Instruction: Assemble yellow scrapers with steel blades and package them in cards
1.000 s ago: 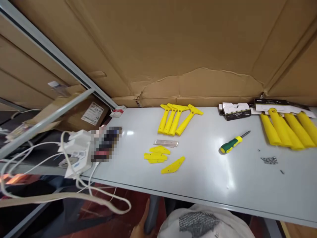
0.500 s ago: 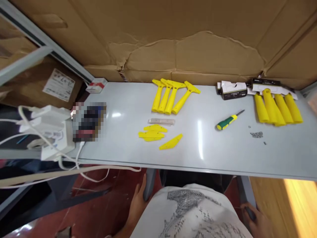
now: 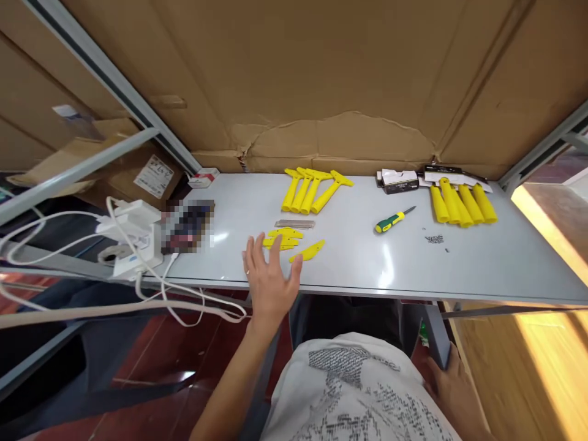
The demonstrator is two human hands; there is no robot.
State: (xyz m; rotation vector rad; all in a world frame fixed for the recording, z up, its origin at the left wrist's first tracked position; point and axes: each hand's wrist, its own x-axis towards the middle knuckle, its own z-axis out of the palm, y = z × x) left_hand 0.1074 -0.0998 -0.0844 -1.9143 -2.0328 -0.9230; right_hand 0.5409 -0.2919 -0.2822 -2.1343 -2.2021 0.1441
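My left hand (image 3: 272, 278) reaches over the table's front edge with its fingers spread and nothing held. Its fingertips are at the small stack of yellow blade covers (image 3: 287, 233); I cannot tell if they touch. One more yellow cover (image 3: 309, 251) lies just right of my thumb. Behind the stack are thin metal blades (image 3: 294, 224). Farther back, several yellow T-shaped scraper handles (image 3: 316, 190) lie side by side. At the lower right, my right hand (image 3: 452, 380) grips the end of a grey chair armrest (image 3: 435, 337), partly hidden by my shirt.
A green and yellow screwdriver (image 3: 390, 222) lies right of centre. Small dark screws (image 3: 434, 239) sit near several yellow sleeves (image 3: 463, 205) and black-white boxes (image 3: 399, 181). At left stand a white power strip (image 3: 138, 245) with cables and a blurred object (image 3: 188, 225). Cardboard (image 3: 349, 73) forms the back.
My left hand has left the armrest at the left and come up over the table to the yellow covers. My right hand stays by its armrest. The view has shifted right.
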